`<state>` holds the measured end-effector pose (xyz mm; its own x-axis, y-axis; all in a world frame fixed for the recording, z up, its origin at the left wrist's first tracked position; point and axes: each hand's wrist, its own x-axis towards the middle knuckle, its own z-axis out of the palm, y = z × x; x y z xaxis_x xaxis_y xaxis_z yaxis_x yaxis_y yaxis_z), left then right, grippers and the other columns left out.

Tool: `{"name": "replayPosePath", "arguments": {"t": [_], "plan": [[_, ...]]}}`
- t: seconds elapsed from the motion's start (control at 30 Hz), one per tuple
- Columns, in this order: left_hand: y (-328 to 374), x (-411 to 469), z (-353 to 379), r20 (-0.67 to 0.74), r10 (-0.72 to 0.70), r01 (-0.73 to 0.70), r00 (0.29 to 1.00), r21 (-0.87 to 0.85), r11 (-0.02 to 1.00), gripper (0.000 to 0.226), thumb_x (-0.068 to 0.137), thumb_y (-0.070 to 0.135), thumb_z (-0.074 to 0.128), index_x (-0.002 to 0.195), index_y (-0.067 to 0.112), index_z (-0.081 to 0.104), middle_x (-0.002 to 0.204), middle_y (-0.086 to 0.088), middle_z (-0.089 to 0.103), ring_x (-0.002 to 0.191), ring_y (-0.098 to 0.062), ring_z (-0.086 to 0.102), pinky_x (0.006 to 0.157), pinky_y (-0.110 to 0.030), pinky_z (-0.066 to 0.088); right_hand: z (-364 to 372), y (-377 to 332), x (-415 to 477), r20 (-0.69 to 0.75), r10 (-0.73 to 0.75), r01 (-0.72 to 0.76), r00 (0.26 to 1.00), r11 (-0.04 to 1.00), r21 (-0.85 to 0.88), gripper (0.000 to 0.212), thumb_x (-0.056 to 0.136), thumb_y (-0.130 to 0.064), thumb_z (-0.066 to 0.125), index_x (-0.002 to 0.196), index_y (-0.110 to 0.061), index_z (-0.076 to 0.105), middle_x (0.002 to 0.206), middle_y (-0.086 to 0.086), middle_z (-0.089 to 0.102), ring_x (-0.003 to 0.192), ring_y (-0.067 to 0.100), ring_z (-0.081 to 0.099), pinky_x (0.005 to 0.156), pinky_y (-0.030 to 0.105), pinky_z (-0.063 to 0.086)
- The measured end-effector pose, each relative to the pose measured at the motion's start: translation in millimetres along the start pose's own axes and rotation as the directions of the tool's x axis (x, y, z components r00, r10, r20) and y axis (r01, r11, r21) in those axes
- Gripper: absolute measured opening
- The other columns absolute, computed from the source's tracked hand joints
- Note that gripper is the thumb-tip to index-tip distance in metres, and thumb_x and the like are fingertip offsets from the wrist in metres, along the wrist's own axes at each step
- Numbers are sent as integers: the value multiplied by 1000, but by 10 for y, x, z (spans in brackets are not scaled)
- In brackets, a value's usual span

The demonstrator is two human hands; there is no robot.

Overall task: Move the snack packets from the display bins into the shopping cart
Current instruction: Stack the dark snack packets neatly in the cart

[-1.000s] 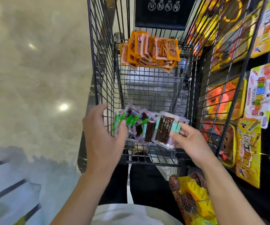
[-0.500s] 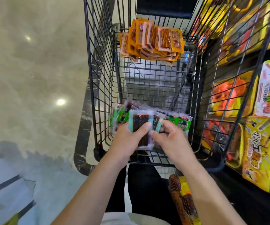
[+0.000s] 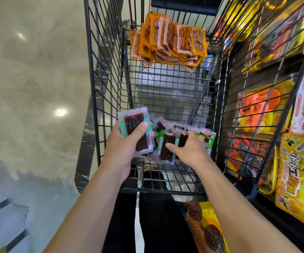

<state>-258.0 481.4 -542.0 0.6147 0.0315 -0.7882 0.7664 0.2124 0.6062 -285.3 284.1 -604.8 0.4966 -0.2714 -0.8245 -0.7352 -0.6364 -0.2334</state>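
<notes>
A black wire shopping cart (image 3: 107, 92) fills the middle of the view. My left hand (image 3: 123, 148) grips a small stack of clear packets with teal edges and dark strips (image 3: 133, 123), lifted at the cart's near left. My right hand (image 3: 189, 148) lies with spread fingers over a loose pile of similar green and teal packets (image 3: 167, 143) on the cart floor, fingertips touching them. A heap of orange snack packets (image 3: 169, 41) rests at the cart's far end.
Beyond the cart's right wall hang yellow and orange snack bags (image 3: 297, 179) on a dark display. A net bag of brown round items (image 3: 204, 229) sits low at the right. Pale glossy floor (image 3: 34, 79) lies to the left.
The left hand has lifted a few packets up and left, away from the pile. The right hand has let go of that stack and now spreads over the remaining packets.
</notes>
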Motion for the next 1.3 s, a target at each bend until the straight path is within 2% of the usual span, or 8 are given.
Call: {"name": "replayPosePath", "arguments": {"t": [0.1, 0.2, 0.4, 0.53, 0.67, 0.83, 1.07, 1.3], "plan": [[-22, 62, -7, 8, -8, 9, 1000, -32, 999, 34, 95, 27, 76, 126, 31, 62, 117, 2, 80, 103, -19, 79, 81, -44, 64, 58, 32, 110, 36, 42, -42, 998, 999, 5, 95, 80, -52, 84, 150, -15, 31, 143, 11, 34, 136, 32, 42, 114, 49, 41], [-53, 95, -24, 27, -1, 2, 1000, -29, 1000, 32, 98, 26, 73, 127, 30, 61, 115, 3, 81, 104, -17, 79, 81, -42, 63, 26, 146, 209, 11, 8, -9, 1000, 996, 88, 72, 84, -34, 86, 141, -17, 46, 141, 8, 51, 126, 28, 56, 107, 46, 48], [-102, 91, -24, 33, -27, 28, 999, -42, 999, 27, 99, 23, 73, 124, 27, 64, 112, 5, 81, 98, -14, 80, 62, -29, 63, -42, 342, 250, -31, 36, -25, 999, 958, 287, 59, 87, -12, 82, 136, -26, 54, 115, -3, 64, 78, 12, 69, 57, 25, 54], [-129, 104, -3, 46, -43, 42, 998, 6, 999, 23, 99, 25, 74, 121, 25, 68, 111, 6, 81, 100, -13, 79, 62, -27, 63, -148, 293, 156, 1, 15, -14, 1000, 882, 470, 36, 83, -2, 83, 109, -20, 66, 103, 6, 77, 83, 19, 76, 66, 34, 62], [-144, 117, -9, 56, -68, 65, 996, 55, 996, 27, 97, 31, 76, 123, 26, 69, 109, 7, 82, 101, -13, 79, 68, -31, 64, -348, 195, -118, 94, -146, 36, 985, 703, 711, 42, 86, 4, 78, 121, -15, 66, 101, 5, 80, 92, 24, 78, 66, 31, 62], [-126, 79, 15, 114, -137, 131, 984, 63, 989, 27, 91, 41, 79, 115, 31, 73, 105, 4, 82, 96, -13, 80, 71, -35, 66, -406, -63, -414, 62, -381, 178, 922, 562, 807, 40, 80, -10, 82, 117, -12, 67, 108, 9, 79, 98, 28, 77, 75, 35, 63], [-118, 46, 73, 155, -120, 111, 981, 63, 992, 39, 79, 45, 83, 114, 29, 77, 108, -3, 82, 99, -21, 80, 75, -40, 67, -21, -329, -465, -175, -423, 451, 889, 746, 490, 31, 79, -26, 89, 100, -32, 67, 85, -9, 72, 67, -2, 62, 60, 19, 54], [-141, 89, 16, 98, -108, 110, 989, -19, 994, 30, 90, 29, 82, 119, 25, 74, 108, -4, 82, 97, -22, 80, 69, -45, 66, -61, -161, -373, -148, -385, 407, 911, 778, 479, 52, 69, -53, 87, 110, -35, 62, 93, -7, 66, 73, 3, 61, 68, 19, 54]]}}
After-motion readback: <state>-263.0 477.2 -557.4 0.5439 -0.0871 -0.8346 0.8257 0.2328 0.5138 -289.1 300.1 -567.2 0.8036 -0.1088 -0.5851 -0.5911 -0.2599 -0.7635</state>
